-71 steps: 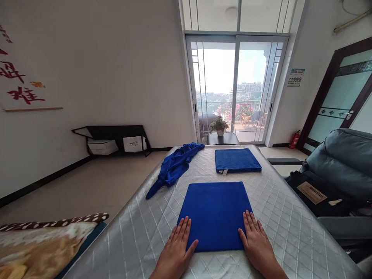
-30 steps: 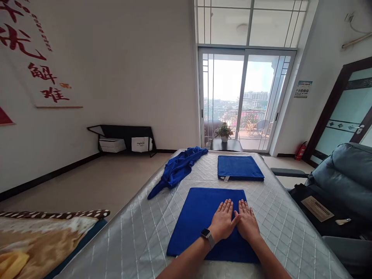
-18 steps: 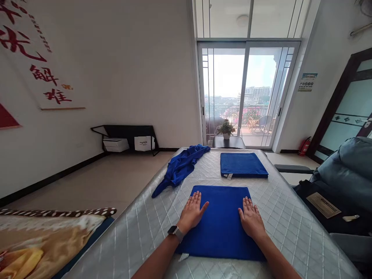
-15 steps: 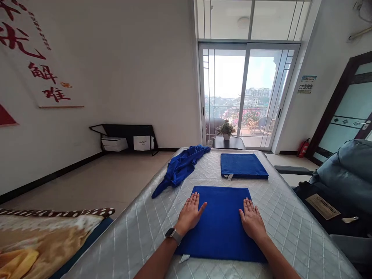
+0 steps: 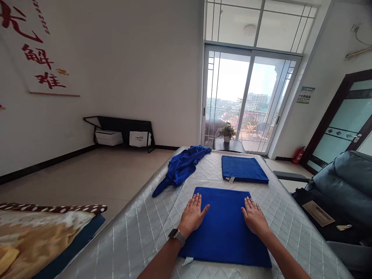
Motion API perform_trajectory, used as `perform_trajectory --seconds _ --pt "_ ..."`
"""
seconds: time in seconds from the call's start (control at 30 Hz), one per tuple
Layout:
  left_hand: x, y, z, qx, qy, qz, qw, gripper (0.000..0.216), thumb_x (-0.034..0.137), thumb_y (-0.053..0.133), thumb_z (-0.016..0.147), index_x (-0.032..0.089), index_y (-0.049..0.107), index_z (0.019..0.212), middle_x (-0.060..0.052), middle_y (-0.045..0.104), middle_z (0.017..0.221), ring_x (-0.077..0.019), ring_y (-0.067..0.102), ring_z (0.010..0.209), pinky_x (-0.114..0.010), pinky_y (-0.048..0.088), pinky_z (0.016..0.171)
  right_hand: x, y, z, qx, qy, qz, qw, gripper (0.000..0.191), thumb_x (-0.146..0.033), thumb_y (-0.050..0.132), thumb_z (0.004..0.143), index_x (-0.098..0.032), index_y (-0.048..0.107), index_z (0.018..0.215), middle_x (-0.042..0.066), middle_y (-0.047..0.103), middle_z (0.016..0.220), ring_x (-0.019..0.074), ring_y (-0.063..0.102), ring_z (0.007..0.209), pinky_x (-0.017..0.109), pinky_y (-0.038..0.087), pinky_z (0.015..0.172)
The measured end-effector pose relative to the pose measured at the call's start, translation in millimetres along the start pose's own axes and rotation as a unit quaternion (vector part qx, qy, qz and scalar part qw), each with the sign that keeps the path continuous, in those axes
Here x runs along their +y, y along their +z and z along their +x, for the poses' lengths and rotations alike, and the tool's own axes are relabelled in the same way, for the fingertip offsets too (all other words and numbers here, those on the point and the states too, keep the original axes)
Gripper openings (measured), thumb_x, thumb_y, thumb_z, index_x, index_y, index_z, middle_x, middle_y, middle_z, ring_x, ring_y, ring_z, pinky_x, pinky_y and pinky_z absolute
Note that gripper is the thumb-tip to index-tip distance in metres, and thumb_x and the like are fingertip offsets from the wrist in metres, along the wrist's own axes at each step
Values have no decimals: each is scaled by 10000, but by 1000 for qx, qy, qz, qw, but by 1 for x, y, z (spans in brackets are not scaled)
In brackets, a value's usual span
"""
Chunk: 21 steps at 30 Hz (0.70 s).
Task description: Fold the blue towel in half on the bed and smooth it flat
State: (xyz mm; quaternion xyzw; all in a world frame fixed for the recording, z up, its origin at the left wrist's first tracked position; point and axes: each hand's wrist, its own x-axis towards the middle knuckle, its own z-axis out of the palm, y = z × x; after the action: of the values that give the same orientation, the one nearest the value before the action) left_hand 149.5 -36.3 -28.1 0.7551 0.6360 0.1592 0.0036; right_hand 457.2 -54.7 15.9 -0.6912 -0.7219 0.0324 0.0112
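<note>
A folded blue towel lies flat on the silver quilted table in front of me. My left hand, with a watch on its wrist, rests open and flat on the towel's left edge. My right hand lies open and flat on the towel's right side. Farther back sits a second folded blue towel with a white tag. A crumpled blue towel lies at the back left, hanging over the table's edge.
A grey recliner chair stands close on the right. A patterned blanket lies at the lower left. Beyond the table are a small dark stand with a potted plant, glass balcony doors and a low black shelf.
My hands moved from the towel's near corners to its middle, side by side, then spread apart to its left and right sides, where they stay flat. The view has shifted slightly.
</note>
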Motion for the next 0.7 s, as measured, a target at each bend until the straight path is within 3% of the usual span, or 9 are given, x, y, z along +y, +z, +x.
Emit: perform_trajectory --seconds 0.13,0.27,0.43,0.7 --pt "2 -5 -1 -7 -2 -10 1000 878 688 160 992 37 352 1550 -204 318 1626 -314 268 1524 -494 274 1237 -5 -11 27 5 0 13 1000 674 -411 184 1020 -67 233 1598 102 214 1673 205 122 1557 390 104 1249" --pt "1 -6 -2 -16 -7 -13 1000 889 696 131 988 45 333 1559 -188 301 1636 -301 261 1528 -484 258 1243 -4 -3 45 4 19 31 999 675 -411 181 1023 -63 222 1599 99 204 1678 193 117 1557 371 111 1246" --pt "0 -6 -2 -22 -7 -8 1000 883 700 146 989 55 309 1569 -173 274 1646 -288 247 1533 -479 249 1247 2 13 51 22 20 33 999 671 -412 177 1025 -71 205 1602 84 185 1685 183 96 1559 367 87 1248" --pt "-5 -1 -3 -13 7 15 1000 832 664 180 1006 69 297 1577 -180 286 1642 -290 248 1531 -485 269 1238 5 13 52 16 32 51 998 680 -420 183 1021 -70 186 1605 91 153 1686 195 72 1563 405 80 1249"
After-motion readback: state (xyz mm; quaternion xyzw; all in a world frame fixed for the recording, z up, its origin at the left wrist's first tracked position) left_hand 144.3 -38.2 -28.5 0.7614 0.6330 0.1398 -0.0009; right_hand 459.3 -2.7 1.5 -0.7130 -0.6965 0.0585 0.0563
